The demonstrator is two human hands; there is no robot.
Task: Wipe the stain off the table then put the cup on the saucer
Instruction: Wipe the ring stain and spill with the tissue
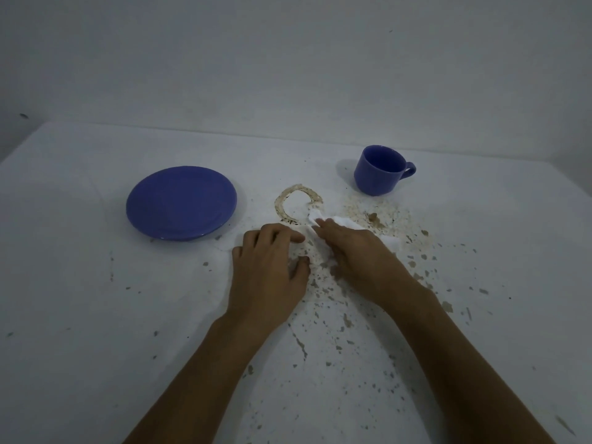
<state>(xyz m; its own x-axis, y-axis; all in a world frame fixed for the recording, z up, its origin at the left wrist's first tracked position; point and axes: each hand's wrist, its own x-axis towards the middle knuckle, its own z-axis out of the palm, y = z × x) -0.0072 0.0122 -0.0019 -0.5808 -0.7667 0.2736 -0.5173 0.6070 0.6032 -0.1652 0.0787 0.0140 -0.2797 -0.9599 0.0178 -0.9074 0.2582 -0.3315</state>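
Right hand (355,254) presses tissue (347,223) beside stain (296,203).

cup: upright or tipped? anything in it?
Upright. The cup stands on its base on the table, mouth up, handle pointing right. Contents: cannot tell; the interior is in shadow.

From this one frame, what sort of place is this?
Likely a bare indoor room with a staged tabletop: a worn white table against a plain wall, holding only a blue saucer and cup.
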